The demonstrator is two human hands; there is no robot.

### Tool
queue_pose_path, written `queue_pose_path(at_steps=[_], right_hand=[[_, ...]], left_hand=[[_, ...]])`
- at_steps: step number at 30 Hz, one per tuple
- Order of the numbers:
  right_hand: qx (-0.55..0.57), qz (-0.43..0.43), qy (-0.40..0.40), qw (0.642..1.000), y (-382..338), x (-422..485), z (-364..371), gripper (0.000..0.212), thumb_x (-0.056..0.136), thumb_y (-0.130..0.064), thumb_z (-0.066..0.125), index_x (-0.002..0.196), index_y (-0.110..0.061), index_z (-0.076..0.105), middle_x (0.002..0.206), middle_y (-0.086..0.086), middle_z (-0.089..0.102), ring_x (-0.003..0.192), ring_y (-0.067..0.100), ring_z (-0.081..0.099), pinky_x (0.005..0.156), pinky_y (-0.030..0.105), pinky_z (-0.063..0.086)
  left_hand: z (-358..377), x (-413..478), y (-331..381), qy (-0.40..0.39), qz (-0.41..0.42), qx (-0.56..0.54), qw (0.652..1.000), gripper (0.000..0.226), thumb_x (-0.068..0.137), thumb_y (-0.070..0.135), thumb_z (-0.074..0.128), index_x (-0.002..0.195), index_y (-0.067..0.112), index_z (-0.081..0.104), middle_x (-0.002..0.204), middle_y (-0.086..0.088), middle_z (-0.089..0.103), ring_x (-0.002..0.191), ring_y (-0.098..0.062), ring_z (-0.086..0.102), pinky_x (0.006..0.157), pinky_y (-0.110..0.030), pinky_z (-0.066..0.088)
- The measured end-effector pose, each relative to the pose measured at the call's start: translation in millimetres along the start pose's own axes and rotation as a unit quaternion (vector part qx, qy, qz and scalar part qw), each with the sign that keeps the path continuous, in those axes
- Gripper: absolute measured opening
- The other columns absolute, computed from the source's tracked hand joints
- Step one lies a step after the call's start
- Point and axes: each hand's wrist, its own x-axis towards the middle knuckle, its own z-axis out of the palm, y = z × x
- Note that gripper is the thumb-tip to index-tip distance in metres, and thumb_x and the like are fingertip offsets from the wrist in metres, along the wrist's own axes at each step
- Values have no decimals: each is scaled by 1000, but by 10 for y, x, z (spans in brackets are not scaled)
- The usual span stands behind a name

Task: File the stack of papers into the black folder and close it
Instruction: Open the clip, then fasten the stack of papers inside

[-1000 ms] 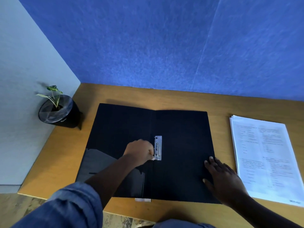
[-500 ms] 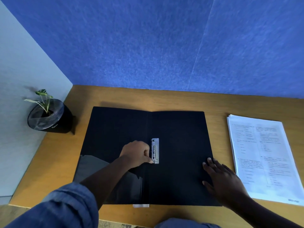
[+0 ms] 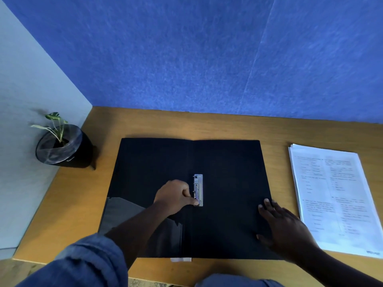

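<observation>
A flat black folder (image 3: 228,162) lies open on a light brown wooden desk (image 3: 145,125), its two leaves spread left and right of a small silver metal spring clip (image 3: 198,189) fixed at the spine. The left hand (image 3: 176,196), curled into a loose fist, has its thumb and bent fingers at the lower end of the clip; whether it actually grips the lever cannot be told. The right hand (image 3: 285,225) lies palm down with fingers spread on the folder's lower right corner, holding nothing. A thick stack of white printed papers (image 3: 331,195) rests on the desk just beside the folder's right edge, close to the right hand and well apart from the left. The print on the top sheet is too blurred to read, as is a small dark mark at its lower right corner. A grey pocket (image 3: 124,212) sits inside the left leaf. A small green plant in a round black pot (image 3: 66,150) stands at the desk's far left corner, against blue felt wall panels (image 3: 186,59).
</observation>
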Motion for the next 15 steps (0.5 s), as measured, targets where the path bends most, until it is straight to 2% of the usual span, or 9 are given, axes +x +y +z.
queue_pose_path(at_steps=[2,4,5,7,10,13,15], right_hand=[[-4,-6,-1,1000,-3,-4,-15,88,84,-70,39,156,-24,16,166,1,11,152,16,8,120,31,13],[-1,-6,-1,1000,-16,-5,-23,88,85,-68,41,156,-23,17,166,1,10,152,16,7,121,30,13],[0,-4,-2,1000,-25,-7,-24,88,85,-68,41,156,-23,16,166,1,9,152,16,6,121,30,12],[-3,-2,-2,1000,-40,-13,-28,88,86,-67,42,156,-22,15,166,1,8,152,16,6,122,31,12],[-8,8,0,1000,-85,-12,-32,88,86,-67,42,156,-20,14,166,4,8,152,17,6,122,31,11],[-19,22,3,1000,-134,-16,-22,89,86,-69,37,156,-19,13,166,4,8,152,17,6,121,32,12],[-10,32,7,999,-162,-18,-12,89,86,-70,37,156,-19,14,166,4,8,152,17,7,121,32,12]], left_hand=[[-5,-17,-16,-7,0,-115,993,37,68,46,84,55,23,57,53,10,62,47,-6,54,46,-25,43],[-18,-17,-8,-2,1,-223,975,27,76,36,82,67,20,63,52,8,64,47,-8,56,44,-25,46],[-31,-15,5,0,9,-243,970,19,79,33,80,79,20,66,53,8,64,49,-7,58,45,-23,47],[-50,-1,52,-4,31,-259,965,22,83,29,77,101,22,66,59,6,64,52,-5,60,48,-19,48],[-77,53,122,21,43,-288,956,15,94,26,64,106,16,66,72,-4,70,56,-4,63,48,-19,49],[-88,144,200,55,1,-342,938,20,100,23,53,108,9,66,81,-1,75,44,-4,58,43,-15,44],[-99,192,261,57,-27,-384,921,24,102,25,50,116,10,62,104,2,74,45,-6,61,42,-12,43]])
